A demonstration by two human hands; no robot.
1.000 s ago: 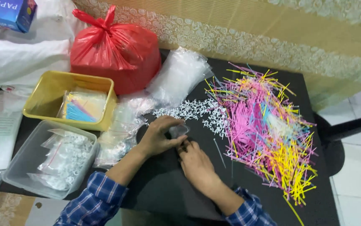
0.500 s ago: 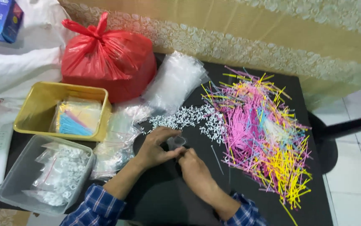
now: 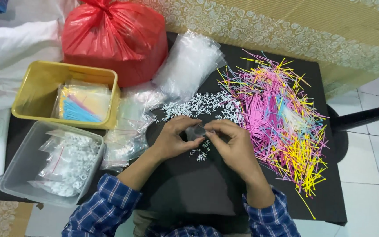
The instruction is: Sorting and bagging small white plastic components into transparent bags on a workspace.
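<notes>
My left hand (image 3: 174, 138) and my right hand (image 3: 233, 144) meet over the black table (image 3: 189, 188), both pinching a small clear plastic bag (image 3: 197, 132) between their fingertips. A few small white plastic pieces (image 3: 200, 154) lie just below the hands. A larger scatter of the same white pieces (image 3: 200, 105) spreads just beyond my hands. To the right lies a big heap of thin coloured sticks (image 3: 279, 120) in pink, yellow, blue and green.
A yellow tub (image 3: 38, 85) with packets of coloured sticks and a clear tub (image 3: 18, 175) with bagged white pieces stand at the left. Behind them sit a tied red plastic bag (image 3: 112, 37) and a stack of clear bags (image 3: 189, 63). Filled small bags (image 3: 125, 138) lie beside the tubs.
My hands have drawn slightly apart and hold the small clear bag between them. The view has shifted a little lower and left over the table.
</notes>
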